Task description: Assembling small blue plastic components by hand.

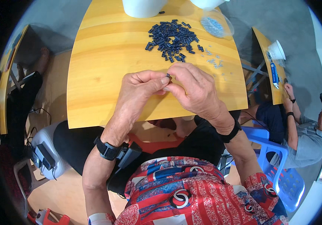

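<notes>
Above the near part of the wooden table, my left hand (140, 88) pinches a small dark plastic piece (168, 75) between thumb and fingertips. Closed beside it, my right hand (195, 88) has its thumb and forefinger meeting the same spot; whatever its fingertips grip is hidden. Beyond both hands lies a loose heap of small dark plastic pieces (173, 37), alike in colour. Tiny silver screw-like parts (215, 63) are scattered to the right of that heap. More of them fill a clear shallow dish (212, 27) farther back.
Two white tubs, a left one (144, 8) and a right one (208, 3), stand at the far edge of the table (97, 75). At right, a seated person (303, 138) works at another table (268, 56) by a blue plastic chair (284, 176).
</notes>
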The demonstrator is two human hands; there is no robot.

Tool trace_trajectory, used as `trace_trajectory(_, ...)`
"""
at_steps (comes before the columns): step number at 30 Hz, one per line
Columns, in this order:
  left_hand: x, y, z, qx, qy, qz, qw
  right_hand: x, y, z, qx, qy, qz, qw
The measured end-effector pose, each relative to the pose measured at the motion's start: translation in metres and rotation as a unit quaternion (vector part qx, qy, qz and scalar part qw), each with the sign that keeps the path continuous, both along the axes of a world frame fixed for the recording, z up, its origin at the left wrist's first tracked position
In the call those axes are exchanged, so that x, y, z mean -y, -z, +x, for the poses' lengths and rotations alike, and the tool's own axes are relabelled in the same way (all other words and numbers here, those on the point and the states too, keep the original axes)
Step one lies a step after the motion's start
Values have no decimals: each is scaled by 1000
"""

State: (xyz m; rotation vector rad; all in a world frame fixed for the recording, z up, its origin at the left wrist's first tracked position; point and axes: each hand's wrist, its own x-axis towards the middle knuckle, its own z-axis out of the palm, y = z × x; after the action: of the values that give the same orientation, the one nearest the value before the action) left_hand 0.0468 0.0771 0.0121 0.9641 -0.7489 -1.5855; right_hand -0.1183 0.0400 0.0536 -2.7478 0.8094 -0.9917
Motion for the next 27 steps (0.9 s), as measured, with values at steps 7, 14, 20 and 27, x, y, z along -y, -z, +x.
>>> trace_trajectory(7, 1, 1, 0, -8, 10, 3, 1000, -1, 1, -4, -5, -2, -16, 1000)
trace_trajectory(14, 1, 3, 3, 10, 74, -7, 997, -4, 8, -14, 7, 8, 77, 997)
trace_trajectory(20, -2, -1, -2, 169, -6, -116, 979, -9, 7, -23, 46, 37, 218, 974)
trace_trajectory(27, -7, 0, -17, 345, -31, -344, 873, -8, 1, -38, 102, 51, 596, 795)
